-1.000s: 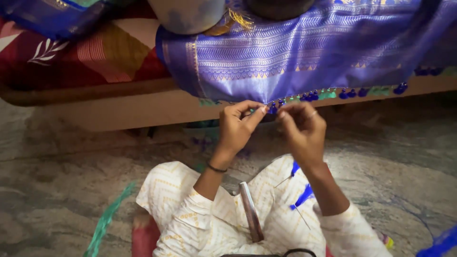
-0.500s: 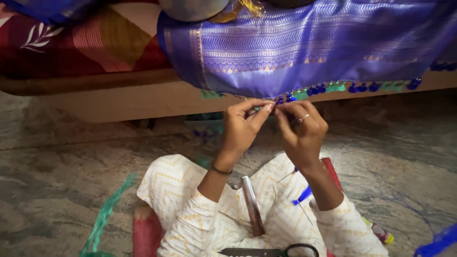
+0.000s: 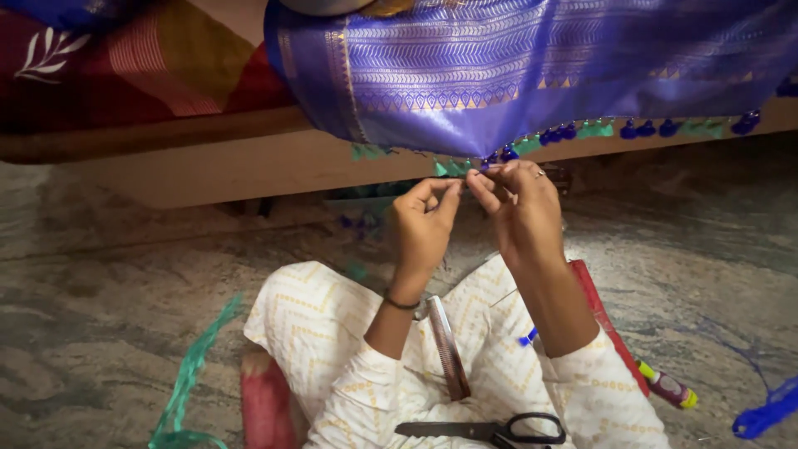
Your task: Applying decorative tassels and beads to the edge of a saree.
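A purple woven cloth (image 3: pixel 532 75) with a gold patterned border hangs over the edge of a low wooden bed. Blue and green tassels (image 3: pixel 582 130) line its lower hem. My left hand (image 3: pixel 422 224) and my right hand (image 3: pixel 519 208) are raised together at the hem, fingertips pinching a tassel or its threads near the middle. The exact thread between the fingers is too small to see. A ring sits on my right hand and a dark band on my left wrist.
A brown comb (image 3: pixel 449 349) and black-handled scissors (image 3: pixel 490 431) lie on my lap. A red cushion (image 3: pixel 266 407) is under me. A green thread bundle (image 3: pixel 187 382) lies on the floor at left, blue thread (image 3: pixel 769 416) at right, and a small spool (image 3: pixel 669 387).
Both hands have stayed together at the hem while the view shifted slightly. The fingers have closed tighter on the tassel at the cloth's edge.
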